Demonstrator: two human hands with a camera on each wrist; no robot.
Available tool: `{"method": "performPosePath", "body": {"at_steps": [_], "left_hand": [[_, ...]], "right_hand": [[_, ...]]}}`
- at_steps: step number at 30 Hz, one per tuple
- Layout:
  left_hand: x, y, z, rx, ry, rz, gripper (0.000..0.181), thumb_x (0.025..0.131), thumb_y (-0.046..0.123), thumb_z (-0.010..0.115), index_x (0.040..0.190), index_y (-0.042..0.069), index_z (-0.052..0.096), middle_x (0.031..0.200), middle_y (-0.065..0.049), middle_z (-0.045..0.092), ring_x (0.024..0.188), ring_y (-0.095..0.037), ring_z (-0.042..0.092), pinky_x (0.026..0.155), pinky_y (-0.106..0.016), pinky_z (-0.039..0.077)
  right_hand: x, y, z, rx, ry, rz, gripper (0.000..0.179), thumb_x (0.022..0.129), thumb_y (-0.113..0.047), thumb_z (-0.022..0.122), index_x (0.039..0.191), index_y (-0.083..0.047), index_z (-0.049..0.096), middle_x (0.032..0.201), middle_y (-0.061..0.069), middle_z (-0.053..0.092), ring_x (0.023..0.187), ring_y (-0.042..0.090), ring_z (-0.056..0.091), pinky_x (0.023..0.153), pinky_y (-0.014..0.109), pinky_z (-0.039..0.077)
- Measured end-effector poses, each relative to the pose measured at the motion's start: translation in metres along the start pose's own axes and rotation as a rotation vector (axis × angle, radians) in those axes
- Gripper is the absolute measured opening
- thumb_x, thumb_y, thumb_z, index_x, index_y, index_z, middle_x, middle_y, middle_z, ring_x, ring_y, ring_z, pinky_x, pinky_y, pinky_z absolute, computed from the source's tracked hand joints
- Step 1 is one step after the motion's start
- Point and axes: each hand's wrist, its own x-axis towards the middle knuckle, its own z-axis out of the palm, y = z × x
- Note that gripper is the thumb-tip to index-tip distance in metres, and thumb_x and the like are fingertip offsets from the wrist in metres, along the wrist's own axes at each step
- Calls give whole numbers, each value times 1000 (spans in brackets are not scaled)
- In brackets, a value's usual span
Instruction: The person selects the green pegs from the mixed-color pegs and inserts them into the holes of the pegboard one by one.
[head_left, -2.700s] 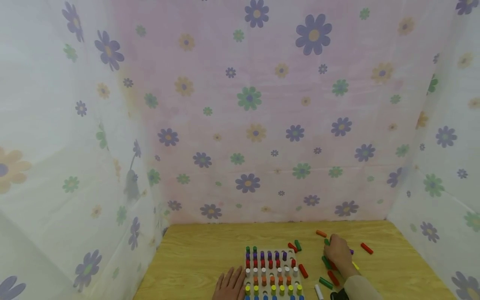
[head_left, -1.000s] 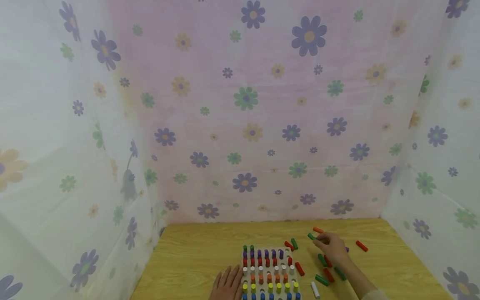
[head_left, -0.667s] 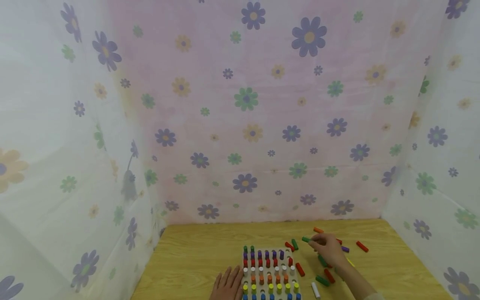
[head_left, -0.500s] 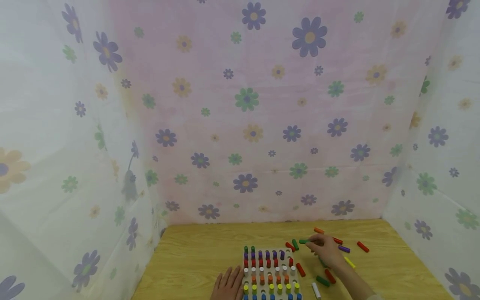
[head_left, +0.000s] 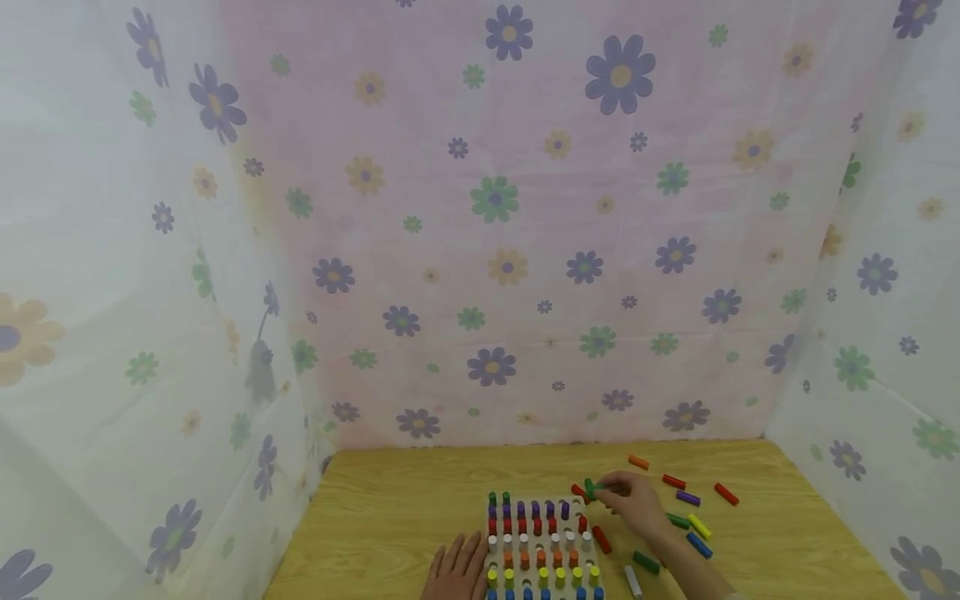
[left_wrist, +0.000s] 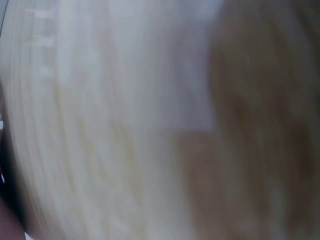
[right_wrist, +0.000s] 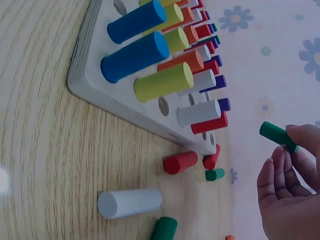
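In the head view a pegboard (head_left: 597,567) stands at the front of the table, filled with rows of coloured pegs. Two green pegs (head_left: 498,498) stand at the left of its far row, behind the purple ones. My left hand (head_left: 456,571) lies flat with fingers spread along the board's left edge. My right hand (head_left: 633,504) pinches a green peg (right_wrist: 275,134) between thumb and fingertips, just off the board's far right corner. In the right wrist view that peg is tilted and held up, past the board's far end. The left wrist view is a close blur.
Loose pegs lie right of the board: a red peg (head_left: 602,539), a white peg (head_left: 633,582), a green peg (head_left: 647,562), a blue peg (head_left: 699,546), a yellow peg (head_left: 699,526), a purple peg (head_left: 687,498) and others. Flowered cloth (head_left: 495,250) surrounds the table's back and sides.
My right hand has taken a green peg from the loose ones and carried it left to the board's far right corner. Yellow, purple and blue pegs show where it was. My left hand stays put.
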Motion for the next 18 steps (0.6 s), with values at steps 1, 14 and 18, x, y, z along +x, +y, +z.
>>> {"method": "performPosePath", "body": {"at_steps": [1, 14, 18], "left_hand": [[0, 0, 0, 2, -1, 0, 72, 107, 62, 9, 152, 26, 53, 154, 8, 50, 142, -26, 46, 116, -54, 38], [-1, 0, 5, 15, 65, 8, 64, 110, 58, 16, 149, 27, 55, 152, 7, 53, 139, -26, 49, 113, -55, 41], [-1, 0, 7, 14, 81, 10, 58, 111, 56, 22, 149, 27, 56, 151, 7, 53, 139, -27, 50, 113, -55, 42]], "right_hand": [[0, -1, 2, 6, -5, -3, 28, 97, -11, 70, 116, 9, 66, 98, 10, 69, 94, 34, 66, 77, 45, 61], [1, -6, 22, 46, -84, -71, 31, 97, -13, 71, 116, 11, 66, 99, 12, 69, 92, 32, 67, 72, 40, 61], [0, -9, 29, 57, -96, -58, 29, 98, -14, 71, 113, 10, 67, 99, 12, 69, 92, 33, 66, 75, 42, 61]]}}
